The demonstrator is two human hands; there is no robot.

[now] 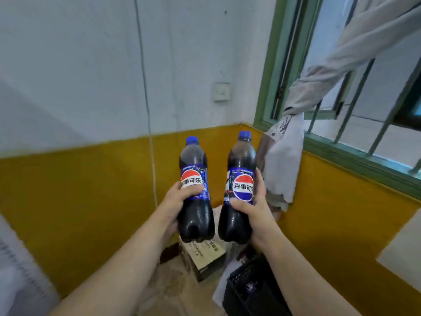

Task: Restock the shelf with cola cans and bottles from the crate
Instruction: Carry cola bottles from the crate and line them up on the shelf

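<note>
I hold two upright cola bottles with blue caps and blue labels in front of me, side by side. My left hand [176, 206] grips the left bottle [195, 192] around its lower label. My right hand [255, 210] grips the right bottle [240, 185] the same way. Both bottles are raised above the floor, a small gap between them. A black plastic crate [250, 290] stands on the floor below my right forearm; its contents are hard to make out. No shelf is in view.
A cardboard box [206, 258] lies on the floor under the bottles. A yellow and white wall corner is straight ahead. A green-framed barred window [355, 142] is on the right, with pale clothing [284, 160] hanging from it beside the right bottle.
</note>
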